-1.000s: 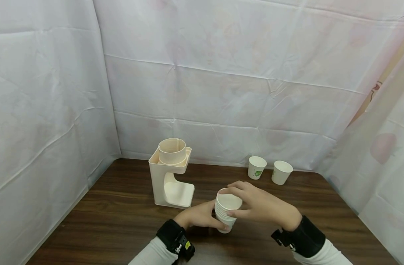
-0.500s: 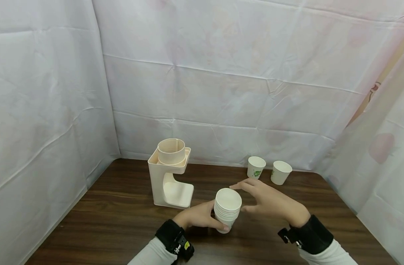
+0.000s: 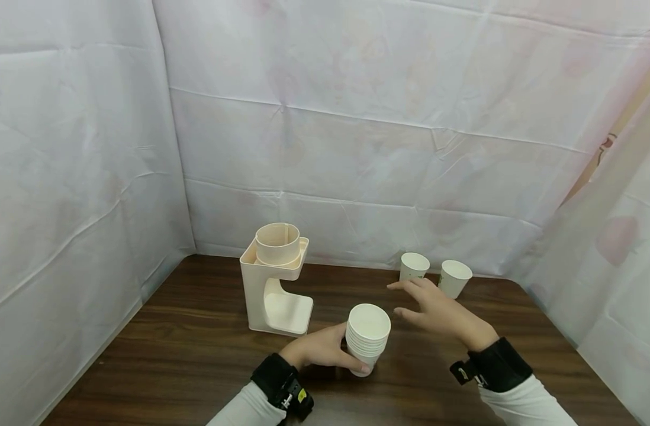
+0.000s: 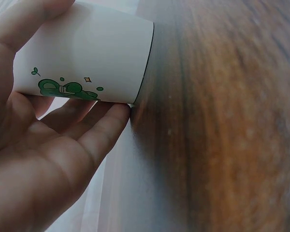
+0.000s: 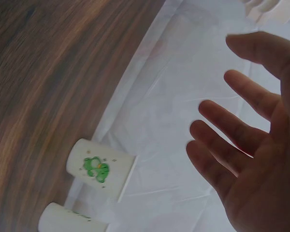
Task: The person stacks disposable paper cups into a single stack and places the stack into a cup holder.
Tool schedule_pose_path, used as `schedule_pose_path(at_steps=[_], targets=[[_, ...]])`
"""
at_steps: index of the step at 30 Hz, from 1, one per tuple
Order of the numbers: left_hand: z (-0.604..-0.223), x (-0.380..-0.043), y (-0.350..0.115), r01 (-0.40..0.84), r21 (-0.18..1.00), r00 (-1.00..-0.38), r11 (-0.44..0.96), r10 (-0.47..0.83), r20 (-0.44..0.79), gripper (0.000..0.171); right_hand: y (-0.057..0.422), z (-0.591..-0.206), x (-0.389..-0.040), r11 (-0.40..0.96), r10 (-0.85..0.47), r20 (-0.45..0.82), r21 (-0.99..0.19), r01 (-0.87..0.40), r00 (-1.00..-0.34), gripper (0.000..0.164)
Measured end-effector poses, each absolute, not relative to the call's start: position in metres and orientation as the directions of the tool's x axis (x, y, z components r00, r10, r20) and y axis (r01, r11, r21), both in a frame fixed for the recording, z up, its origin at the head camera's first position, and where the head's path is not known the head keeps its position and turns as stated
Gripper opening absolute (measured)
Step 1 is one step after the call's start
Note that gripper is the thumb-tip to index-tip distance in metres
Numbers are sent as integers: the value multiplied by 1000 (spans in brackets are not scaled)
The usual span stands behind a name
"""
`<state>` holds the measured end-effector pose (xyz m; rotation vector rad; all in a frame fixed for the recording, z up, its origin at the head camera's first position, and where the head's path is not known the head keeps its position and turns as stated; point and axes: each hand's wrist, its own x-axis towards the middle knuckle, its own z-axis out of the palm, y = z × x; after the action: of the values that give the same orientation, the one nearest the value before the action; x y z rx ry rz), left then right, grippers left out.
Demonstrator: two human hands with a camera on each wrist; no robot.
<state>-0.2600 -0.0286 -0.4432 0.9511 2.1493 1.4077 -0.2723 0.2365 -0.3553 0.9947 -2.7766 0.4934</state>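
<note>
A stack of white paper cups (image 3: 367, 334) stands upright on the dark wooden table, its rims nested. My left hand (image 3: 325, 348) grips the lower part of this stack, thumb in front and fingers behind; in the left wrist view a green printed pattern shows on the lowest cup (image 4: 82, 58). Right of the stack, my right hand (image 3: 442, 310) hovers apart from it, fingers spread and holding nothing. Two single paper cups stand behind that hand: one cup (image 3: 413, 265) is partly covered by its fingers, the other cup (image 3: 454, 278) is farther right.
A cream plastic stand (image 3: 256, 296) with a round cup-like holder (image 3: 277, 244) on top and a low shelf is left of the stack. White cloth (image 3: 325, 130) hangs at the back and both sides of the table (image 3: 186, 355).
My right hand has come off the stack's rim and moved right and toward the back, its fingers opening. The left hand and the stack have stayed in place.
</note>
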Motion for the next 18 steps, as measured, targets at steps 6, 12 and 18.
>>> schedule_pose_path(at_steps=[6, 12, 18], targets=[[-443, -259, -28, 335, 904, -696, 265, 717, 47, 68, 242, -363, -285, 743, -542, 317, -252, -620, -778, 41], [-443, -258, -28, 332, 905, -700, 266, 713, 47, 70, 248, -368, -298, 747, -519, 373, -239, -620, -769, 37], [-442, -258, -28, 340, 900, -704, 272, 709, 51, 69, 254, -374, -318, 779, -469, 413, -222, -586, -781, 36]])
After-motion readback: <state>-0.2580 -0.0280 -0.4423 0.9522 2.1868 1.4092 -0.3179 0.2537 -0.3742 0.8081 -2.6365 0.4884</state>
